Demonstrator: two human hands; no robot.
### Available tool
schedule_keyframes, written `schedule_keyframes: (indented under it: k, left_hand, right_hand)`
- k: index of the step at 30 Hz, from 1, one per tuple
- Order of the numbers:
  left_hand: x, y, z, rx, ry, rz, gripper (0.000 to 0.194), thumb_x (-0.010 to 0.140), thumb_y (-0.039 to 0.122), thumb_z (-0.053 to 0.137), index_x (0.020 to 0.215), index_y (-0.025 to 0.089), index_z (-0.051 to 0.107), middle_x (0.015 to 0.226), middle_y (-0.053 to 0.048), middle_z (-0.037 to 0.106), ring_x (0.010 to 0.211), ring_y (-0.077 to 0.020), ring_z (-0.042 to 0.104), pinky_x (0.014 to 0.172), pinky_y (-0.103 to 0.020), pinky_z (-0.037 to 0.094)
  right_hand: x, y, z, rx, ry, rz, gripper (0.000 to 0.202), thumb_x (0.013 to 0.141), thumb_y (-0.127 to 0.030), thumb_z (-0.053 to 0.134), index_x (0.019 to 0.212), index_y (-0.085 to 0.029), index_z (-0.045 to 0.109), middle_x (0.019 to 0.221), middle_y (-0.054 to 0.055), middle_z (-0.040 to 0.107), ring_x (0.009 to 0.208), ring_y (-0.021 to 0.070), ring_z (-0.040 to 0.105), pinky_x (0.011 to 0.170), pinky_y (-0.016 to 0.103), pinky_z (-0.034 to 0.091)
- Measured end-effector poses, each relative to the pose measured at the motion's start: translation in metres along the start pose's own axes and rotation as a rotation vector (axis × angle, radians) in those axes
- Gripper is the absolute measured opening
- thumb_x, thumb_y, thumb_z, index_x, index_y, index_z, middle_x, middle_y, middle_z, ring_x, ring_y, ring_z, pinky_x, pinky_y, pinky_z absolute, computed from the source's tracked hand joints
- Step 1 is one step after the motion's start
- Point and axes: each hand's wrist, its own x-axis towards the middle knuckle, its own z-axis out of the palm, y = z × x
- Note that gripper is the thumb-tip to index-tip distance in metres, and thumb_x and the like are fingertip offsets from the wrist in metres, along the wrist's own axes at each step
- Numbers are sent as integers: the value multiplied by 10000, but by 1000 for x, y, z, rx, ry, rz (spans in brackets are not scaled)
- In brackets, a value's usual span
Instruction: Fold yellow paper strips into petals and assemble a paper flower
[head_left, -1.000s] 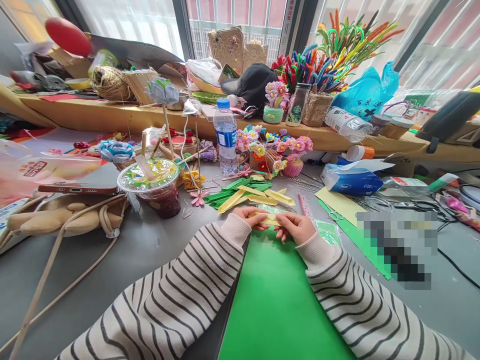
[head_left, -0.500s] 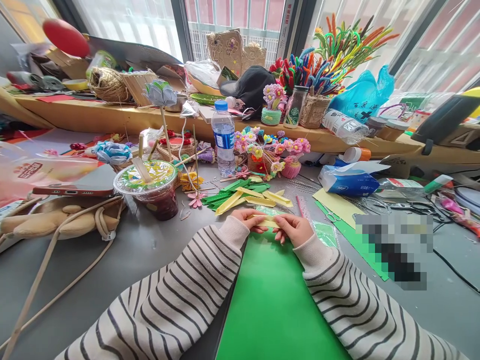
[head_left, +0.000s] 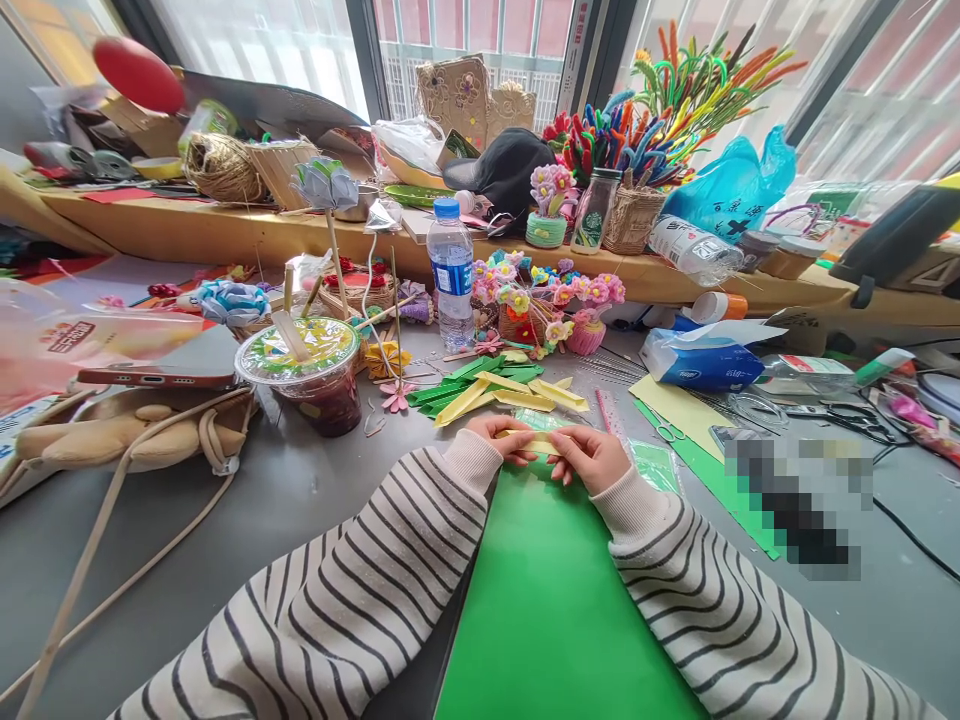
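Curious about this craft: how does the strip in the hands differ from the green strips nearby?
The held strip is pale yellow; the green strips are deep green. The held strip is pinched by left hand and right hand, while the green strips lie piled on the table. Both are narrow.

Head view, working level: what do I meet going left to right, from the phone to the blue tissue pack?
Phone, lidded drink cup, water bottle, left hand, yellow strip, right hand, blue tissue pack.
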Motion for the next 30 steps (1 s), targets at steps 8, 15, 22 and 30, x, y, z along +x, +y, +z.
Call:
schedule_keyframes:
  k: [8,15,22,30]
  left_hand:
    - [2,-1,-1,-14,-9,6,187,511,222,670,638,121,577,511,3,607,514,-116,590,589,-244,490]
    - [1,3,-1,1,61,-24,137,531,188,659,619,125,575,485,13,593,487,-115,583,564,-242,492]
    - [0,4,-1,25,70,-40,124,538,175,655,621,118,583,475,12,584,483,-113,581,563,-234,490]
    - [-1,5,2,41,104,22,57,600,166,606,620,121,575,490,23,579,455,-98,571,508,-211,484]
  right_hand:
    - [-1,5,3,20,56,-77,276,635,-401,547,699,-136,586,462,-1,571,371,117,538,327,198,418]
    - [0,1,1,111,86,-20,287,618,-440,550,647,-158,592,456,11,586,375,136,543,349,230,444]
    - [1,3,-2,41,90,-21,276,614,-442,557,622,-167,585,391,-8,551,354,132,523,361,237,441]
    - [0,6,-4,-217,179,-156,288,682,-458,473,628,-184,544,365,-26,516,303,111,478,347,230,409]
